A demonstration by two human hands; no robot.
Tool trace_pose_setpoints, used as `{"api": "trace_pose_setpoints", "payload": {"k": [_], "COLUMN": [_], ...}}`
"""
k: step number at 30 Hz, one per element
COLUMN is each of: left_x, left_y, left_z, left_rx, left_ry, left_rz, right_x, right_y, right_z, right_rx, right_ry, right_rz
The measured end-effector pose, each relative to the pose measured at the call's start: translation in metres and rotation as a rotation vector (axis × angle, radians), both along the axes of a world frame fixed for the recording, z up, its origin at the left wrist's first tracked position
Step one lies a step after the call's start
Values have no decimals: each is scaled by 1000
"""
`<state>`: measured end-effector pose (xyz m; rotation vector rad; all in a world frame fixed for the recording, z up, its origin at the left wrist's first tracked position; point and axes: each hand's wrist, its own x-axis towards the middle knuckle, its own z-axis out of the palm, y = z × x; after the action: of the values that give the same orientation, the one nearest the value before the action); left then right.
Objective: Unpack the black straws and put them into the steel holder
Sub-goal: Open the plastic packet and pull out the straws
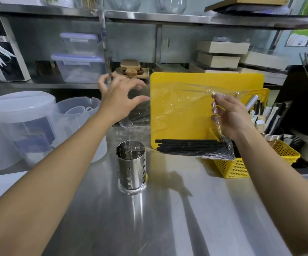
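Standing near the middle of the steel counter [168, 209], the holder [131, 166] is upright and looks empty of straws; only a glint of clear film or reflection shows at its mouth, and I cannot tell which. So the second half of the task has not begun. Further back and to the right, the black straws [190, 145] lie in a loose bundle on their side, their right ends resting on the rim of a yellow basket [241, 169] near the counter's right edge and still tucked in the tail of the clear wrapper [186, 100], their left ends bare. The right hand [230, 117] pinches that wrapper between closed fingers and lifts it, so the film stretches up and across in front of the yellow board [204, 108] leaning at the back edge. The left hand [120, 97] is spread open above the counter's back, fingers curled but gripping nothing that I can see, just beside the film's far left end. My judgement: unpacking is partly done. Left to do are freeing the wrapper fully, gathering the bundle and standing it in the holder.
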<state>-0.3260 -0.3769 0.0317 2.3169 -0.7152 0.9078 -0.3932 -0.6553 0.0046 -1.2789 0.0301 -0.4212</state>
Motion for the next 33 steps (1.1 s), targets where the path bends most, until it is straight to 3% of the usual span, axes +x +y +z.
{"api": "trace_pose_setpoints", "payload": {"k": [6, 10, 15, 23, 33], "left_x": [-9, -14, -11, -9, -14], "left_y": [-34, -51, -60, -67, -48], "left_z": [16, 24, 31, 43, 64], "left_rx": [137, 107, 128, 194, 154], "left_ry": [23, 7, 46, 59, 154], "left_rz": [-153, -122, -56, -42, -124], "right_x": [4, 1, -9, -27, -22], "right_y": [3, -3, -16, -22, -13], "right_z": [5, -4, -23, -61, -64], "right_rx": [-29, -37, -183, -480, -238], "right_ry": [-7, 0, -15, 253, 65], "right_rz": [3, 0, 52, 18, -161]}}
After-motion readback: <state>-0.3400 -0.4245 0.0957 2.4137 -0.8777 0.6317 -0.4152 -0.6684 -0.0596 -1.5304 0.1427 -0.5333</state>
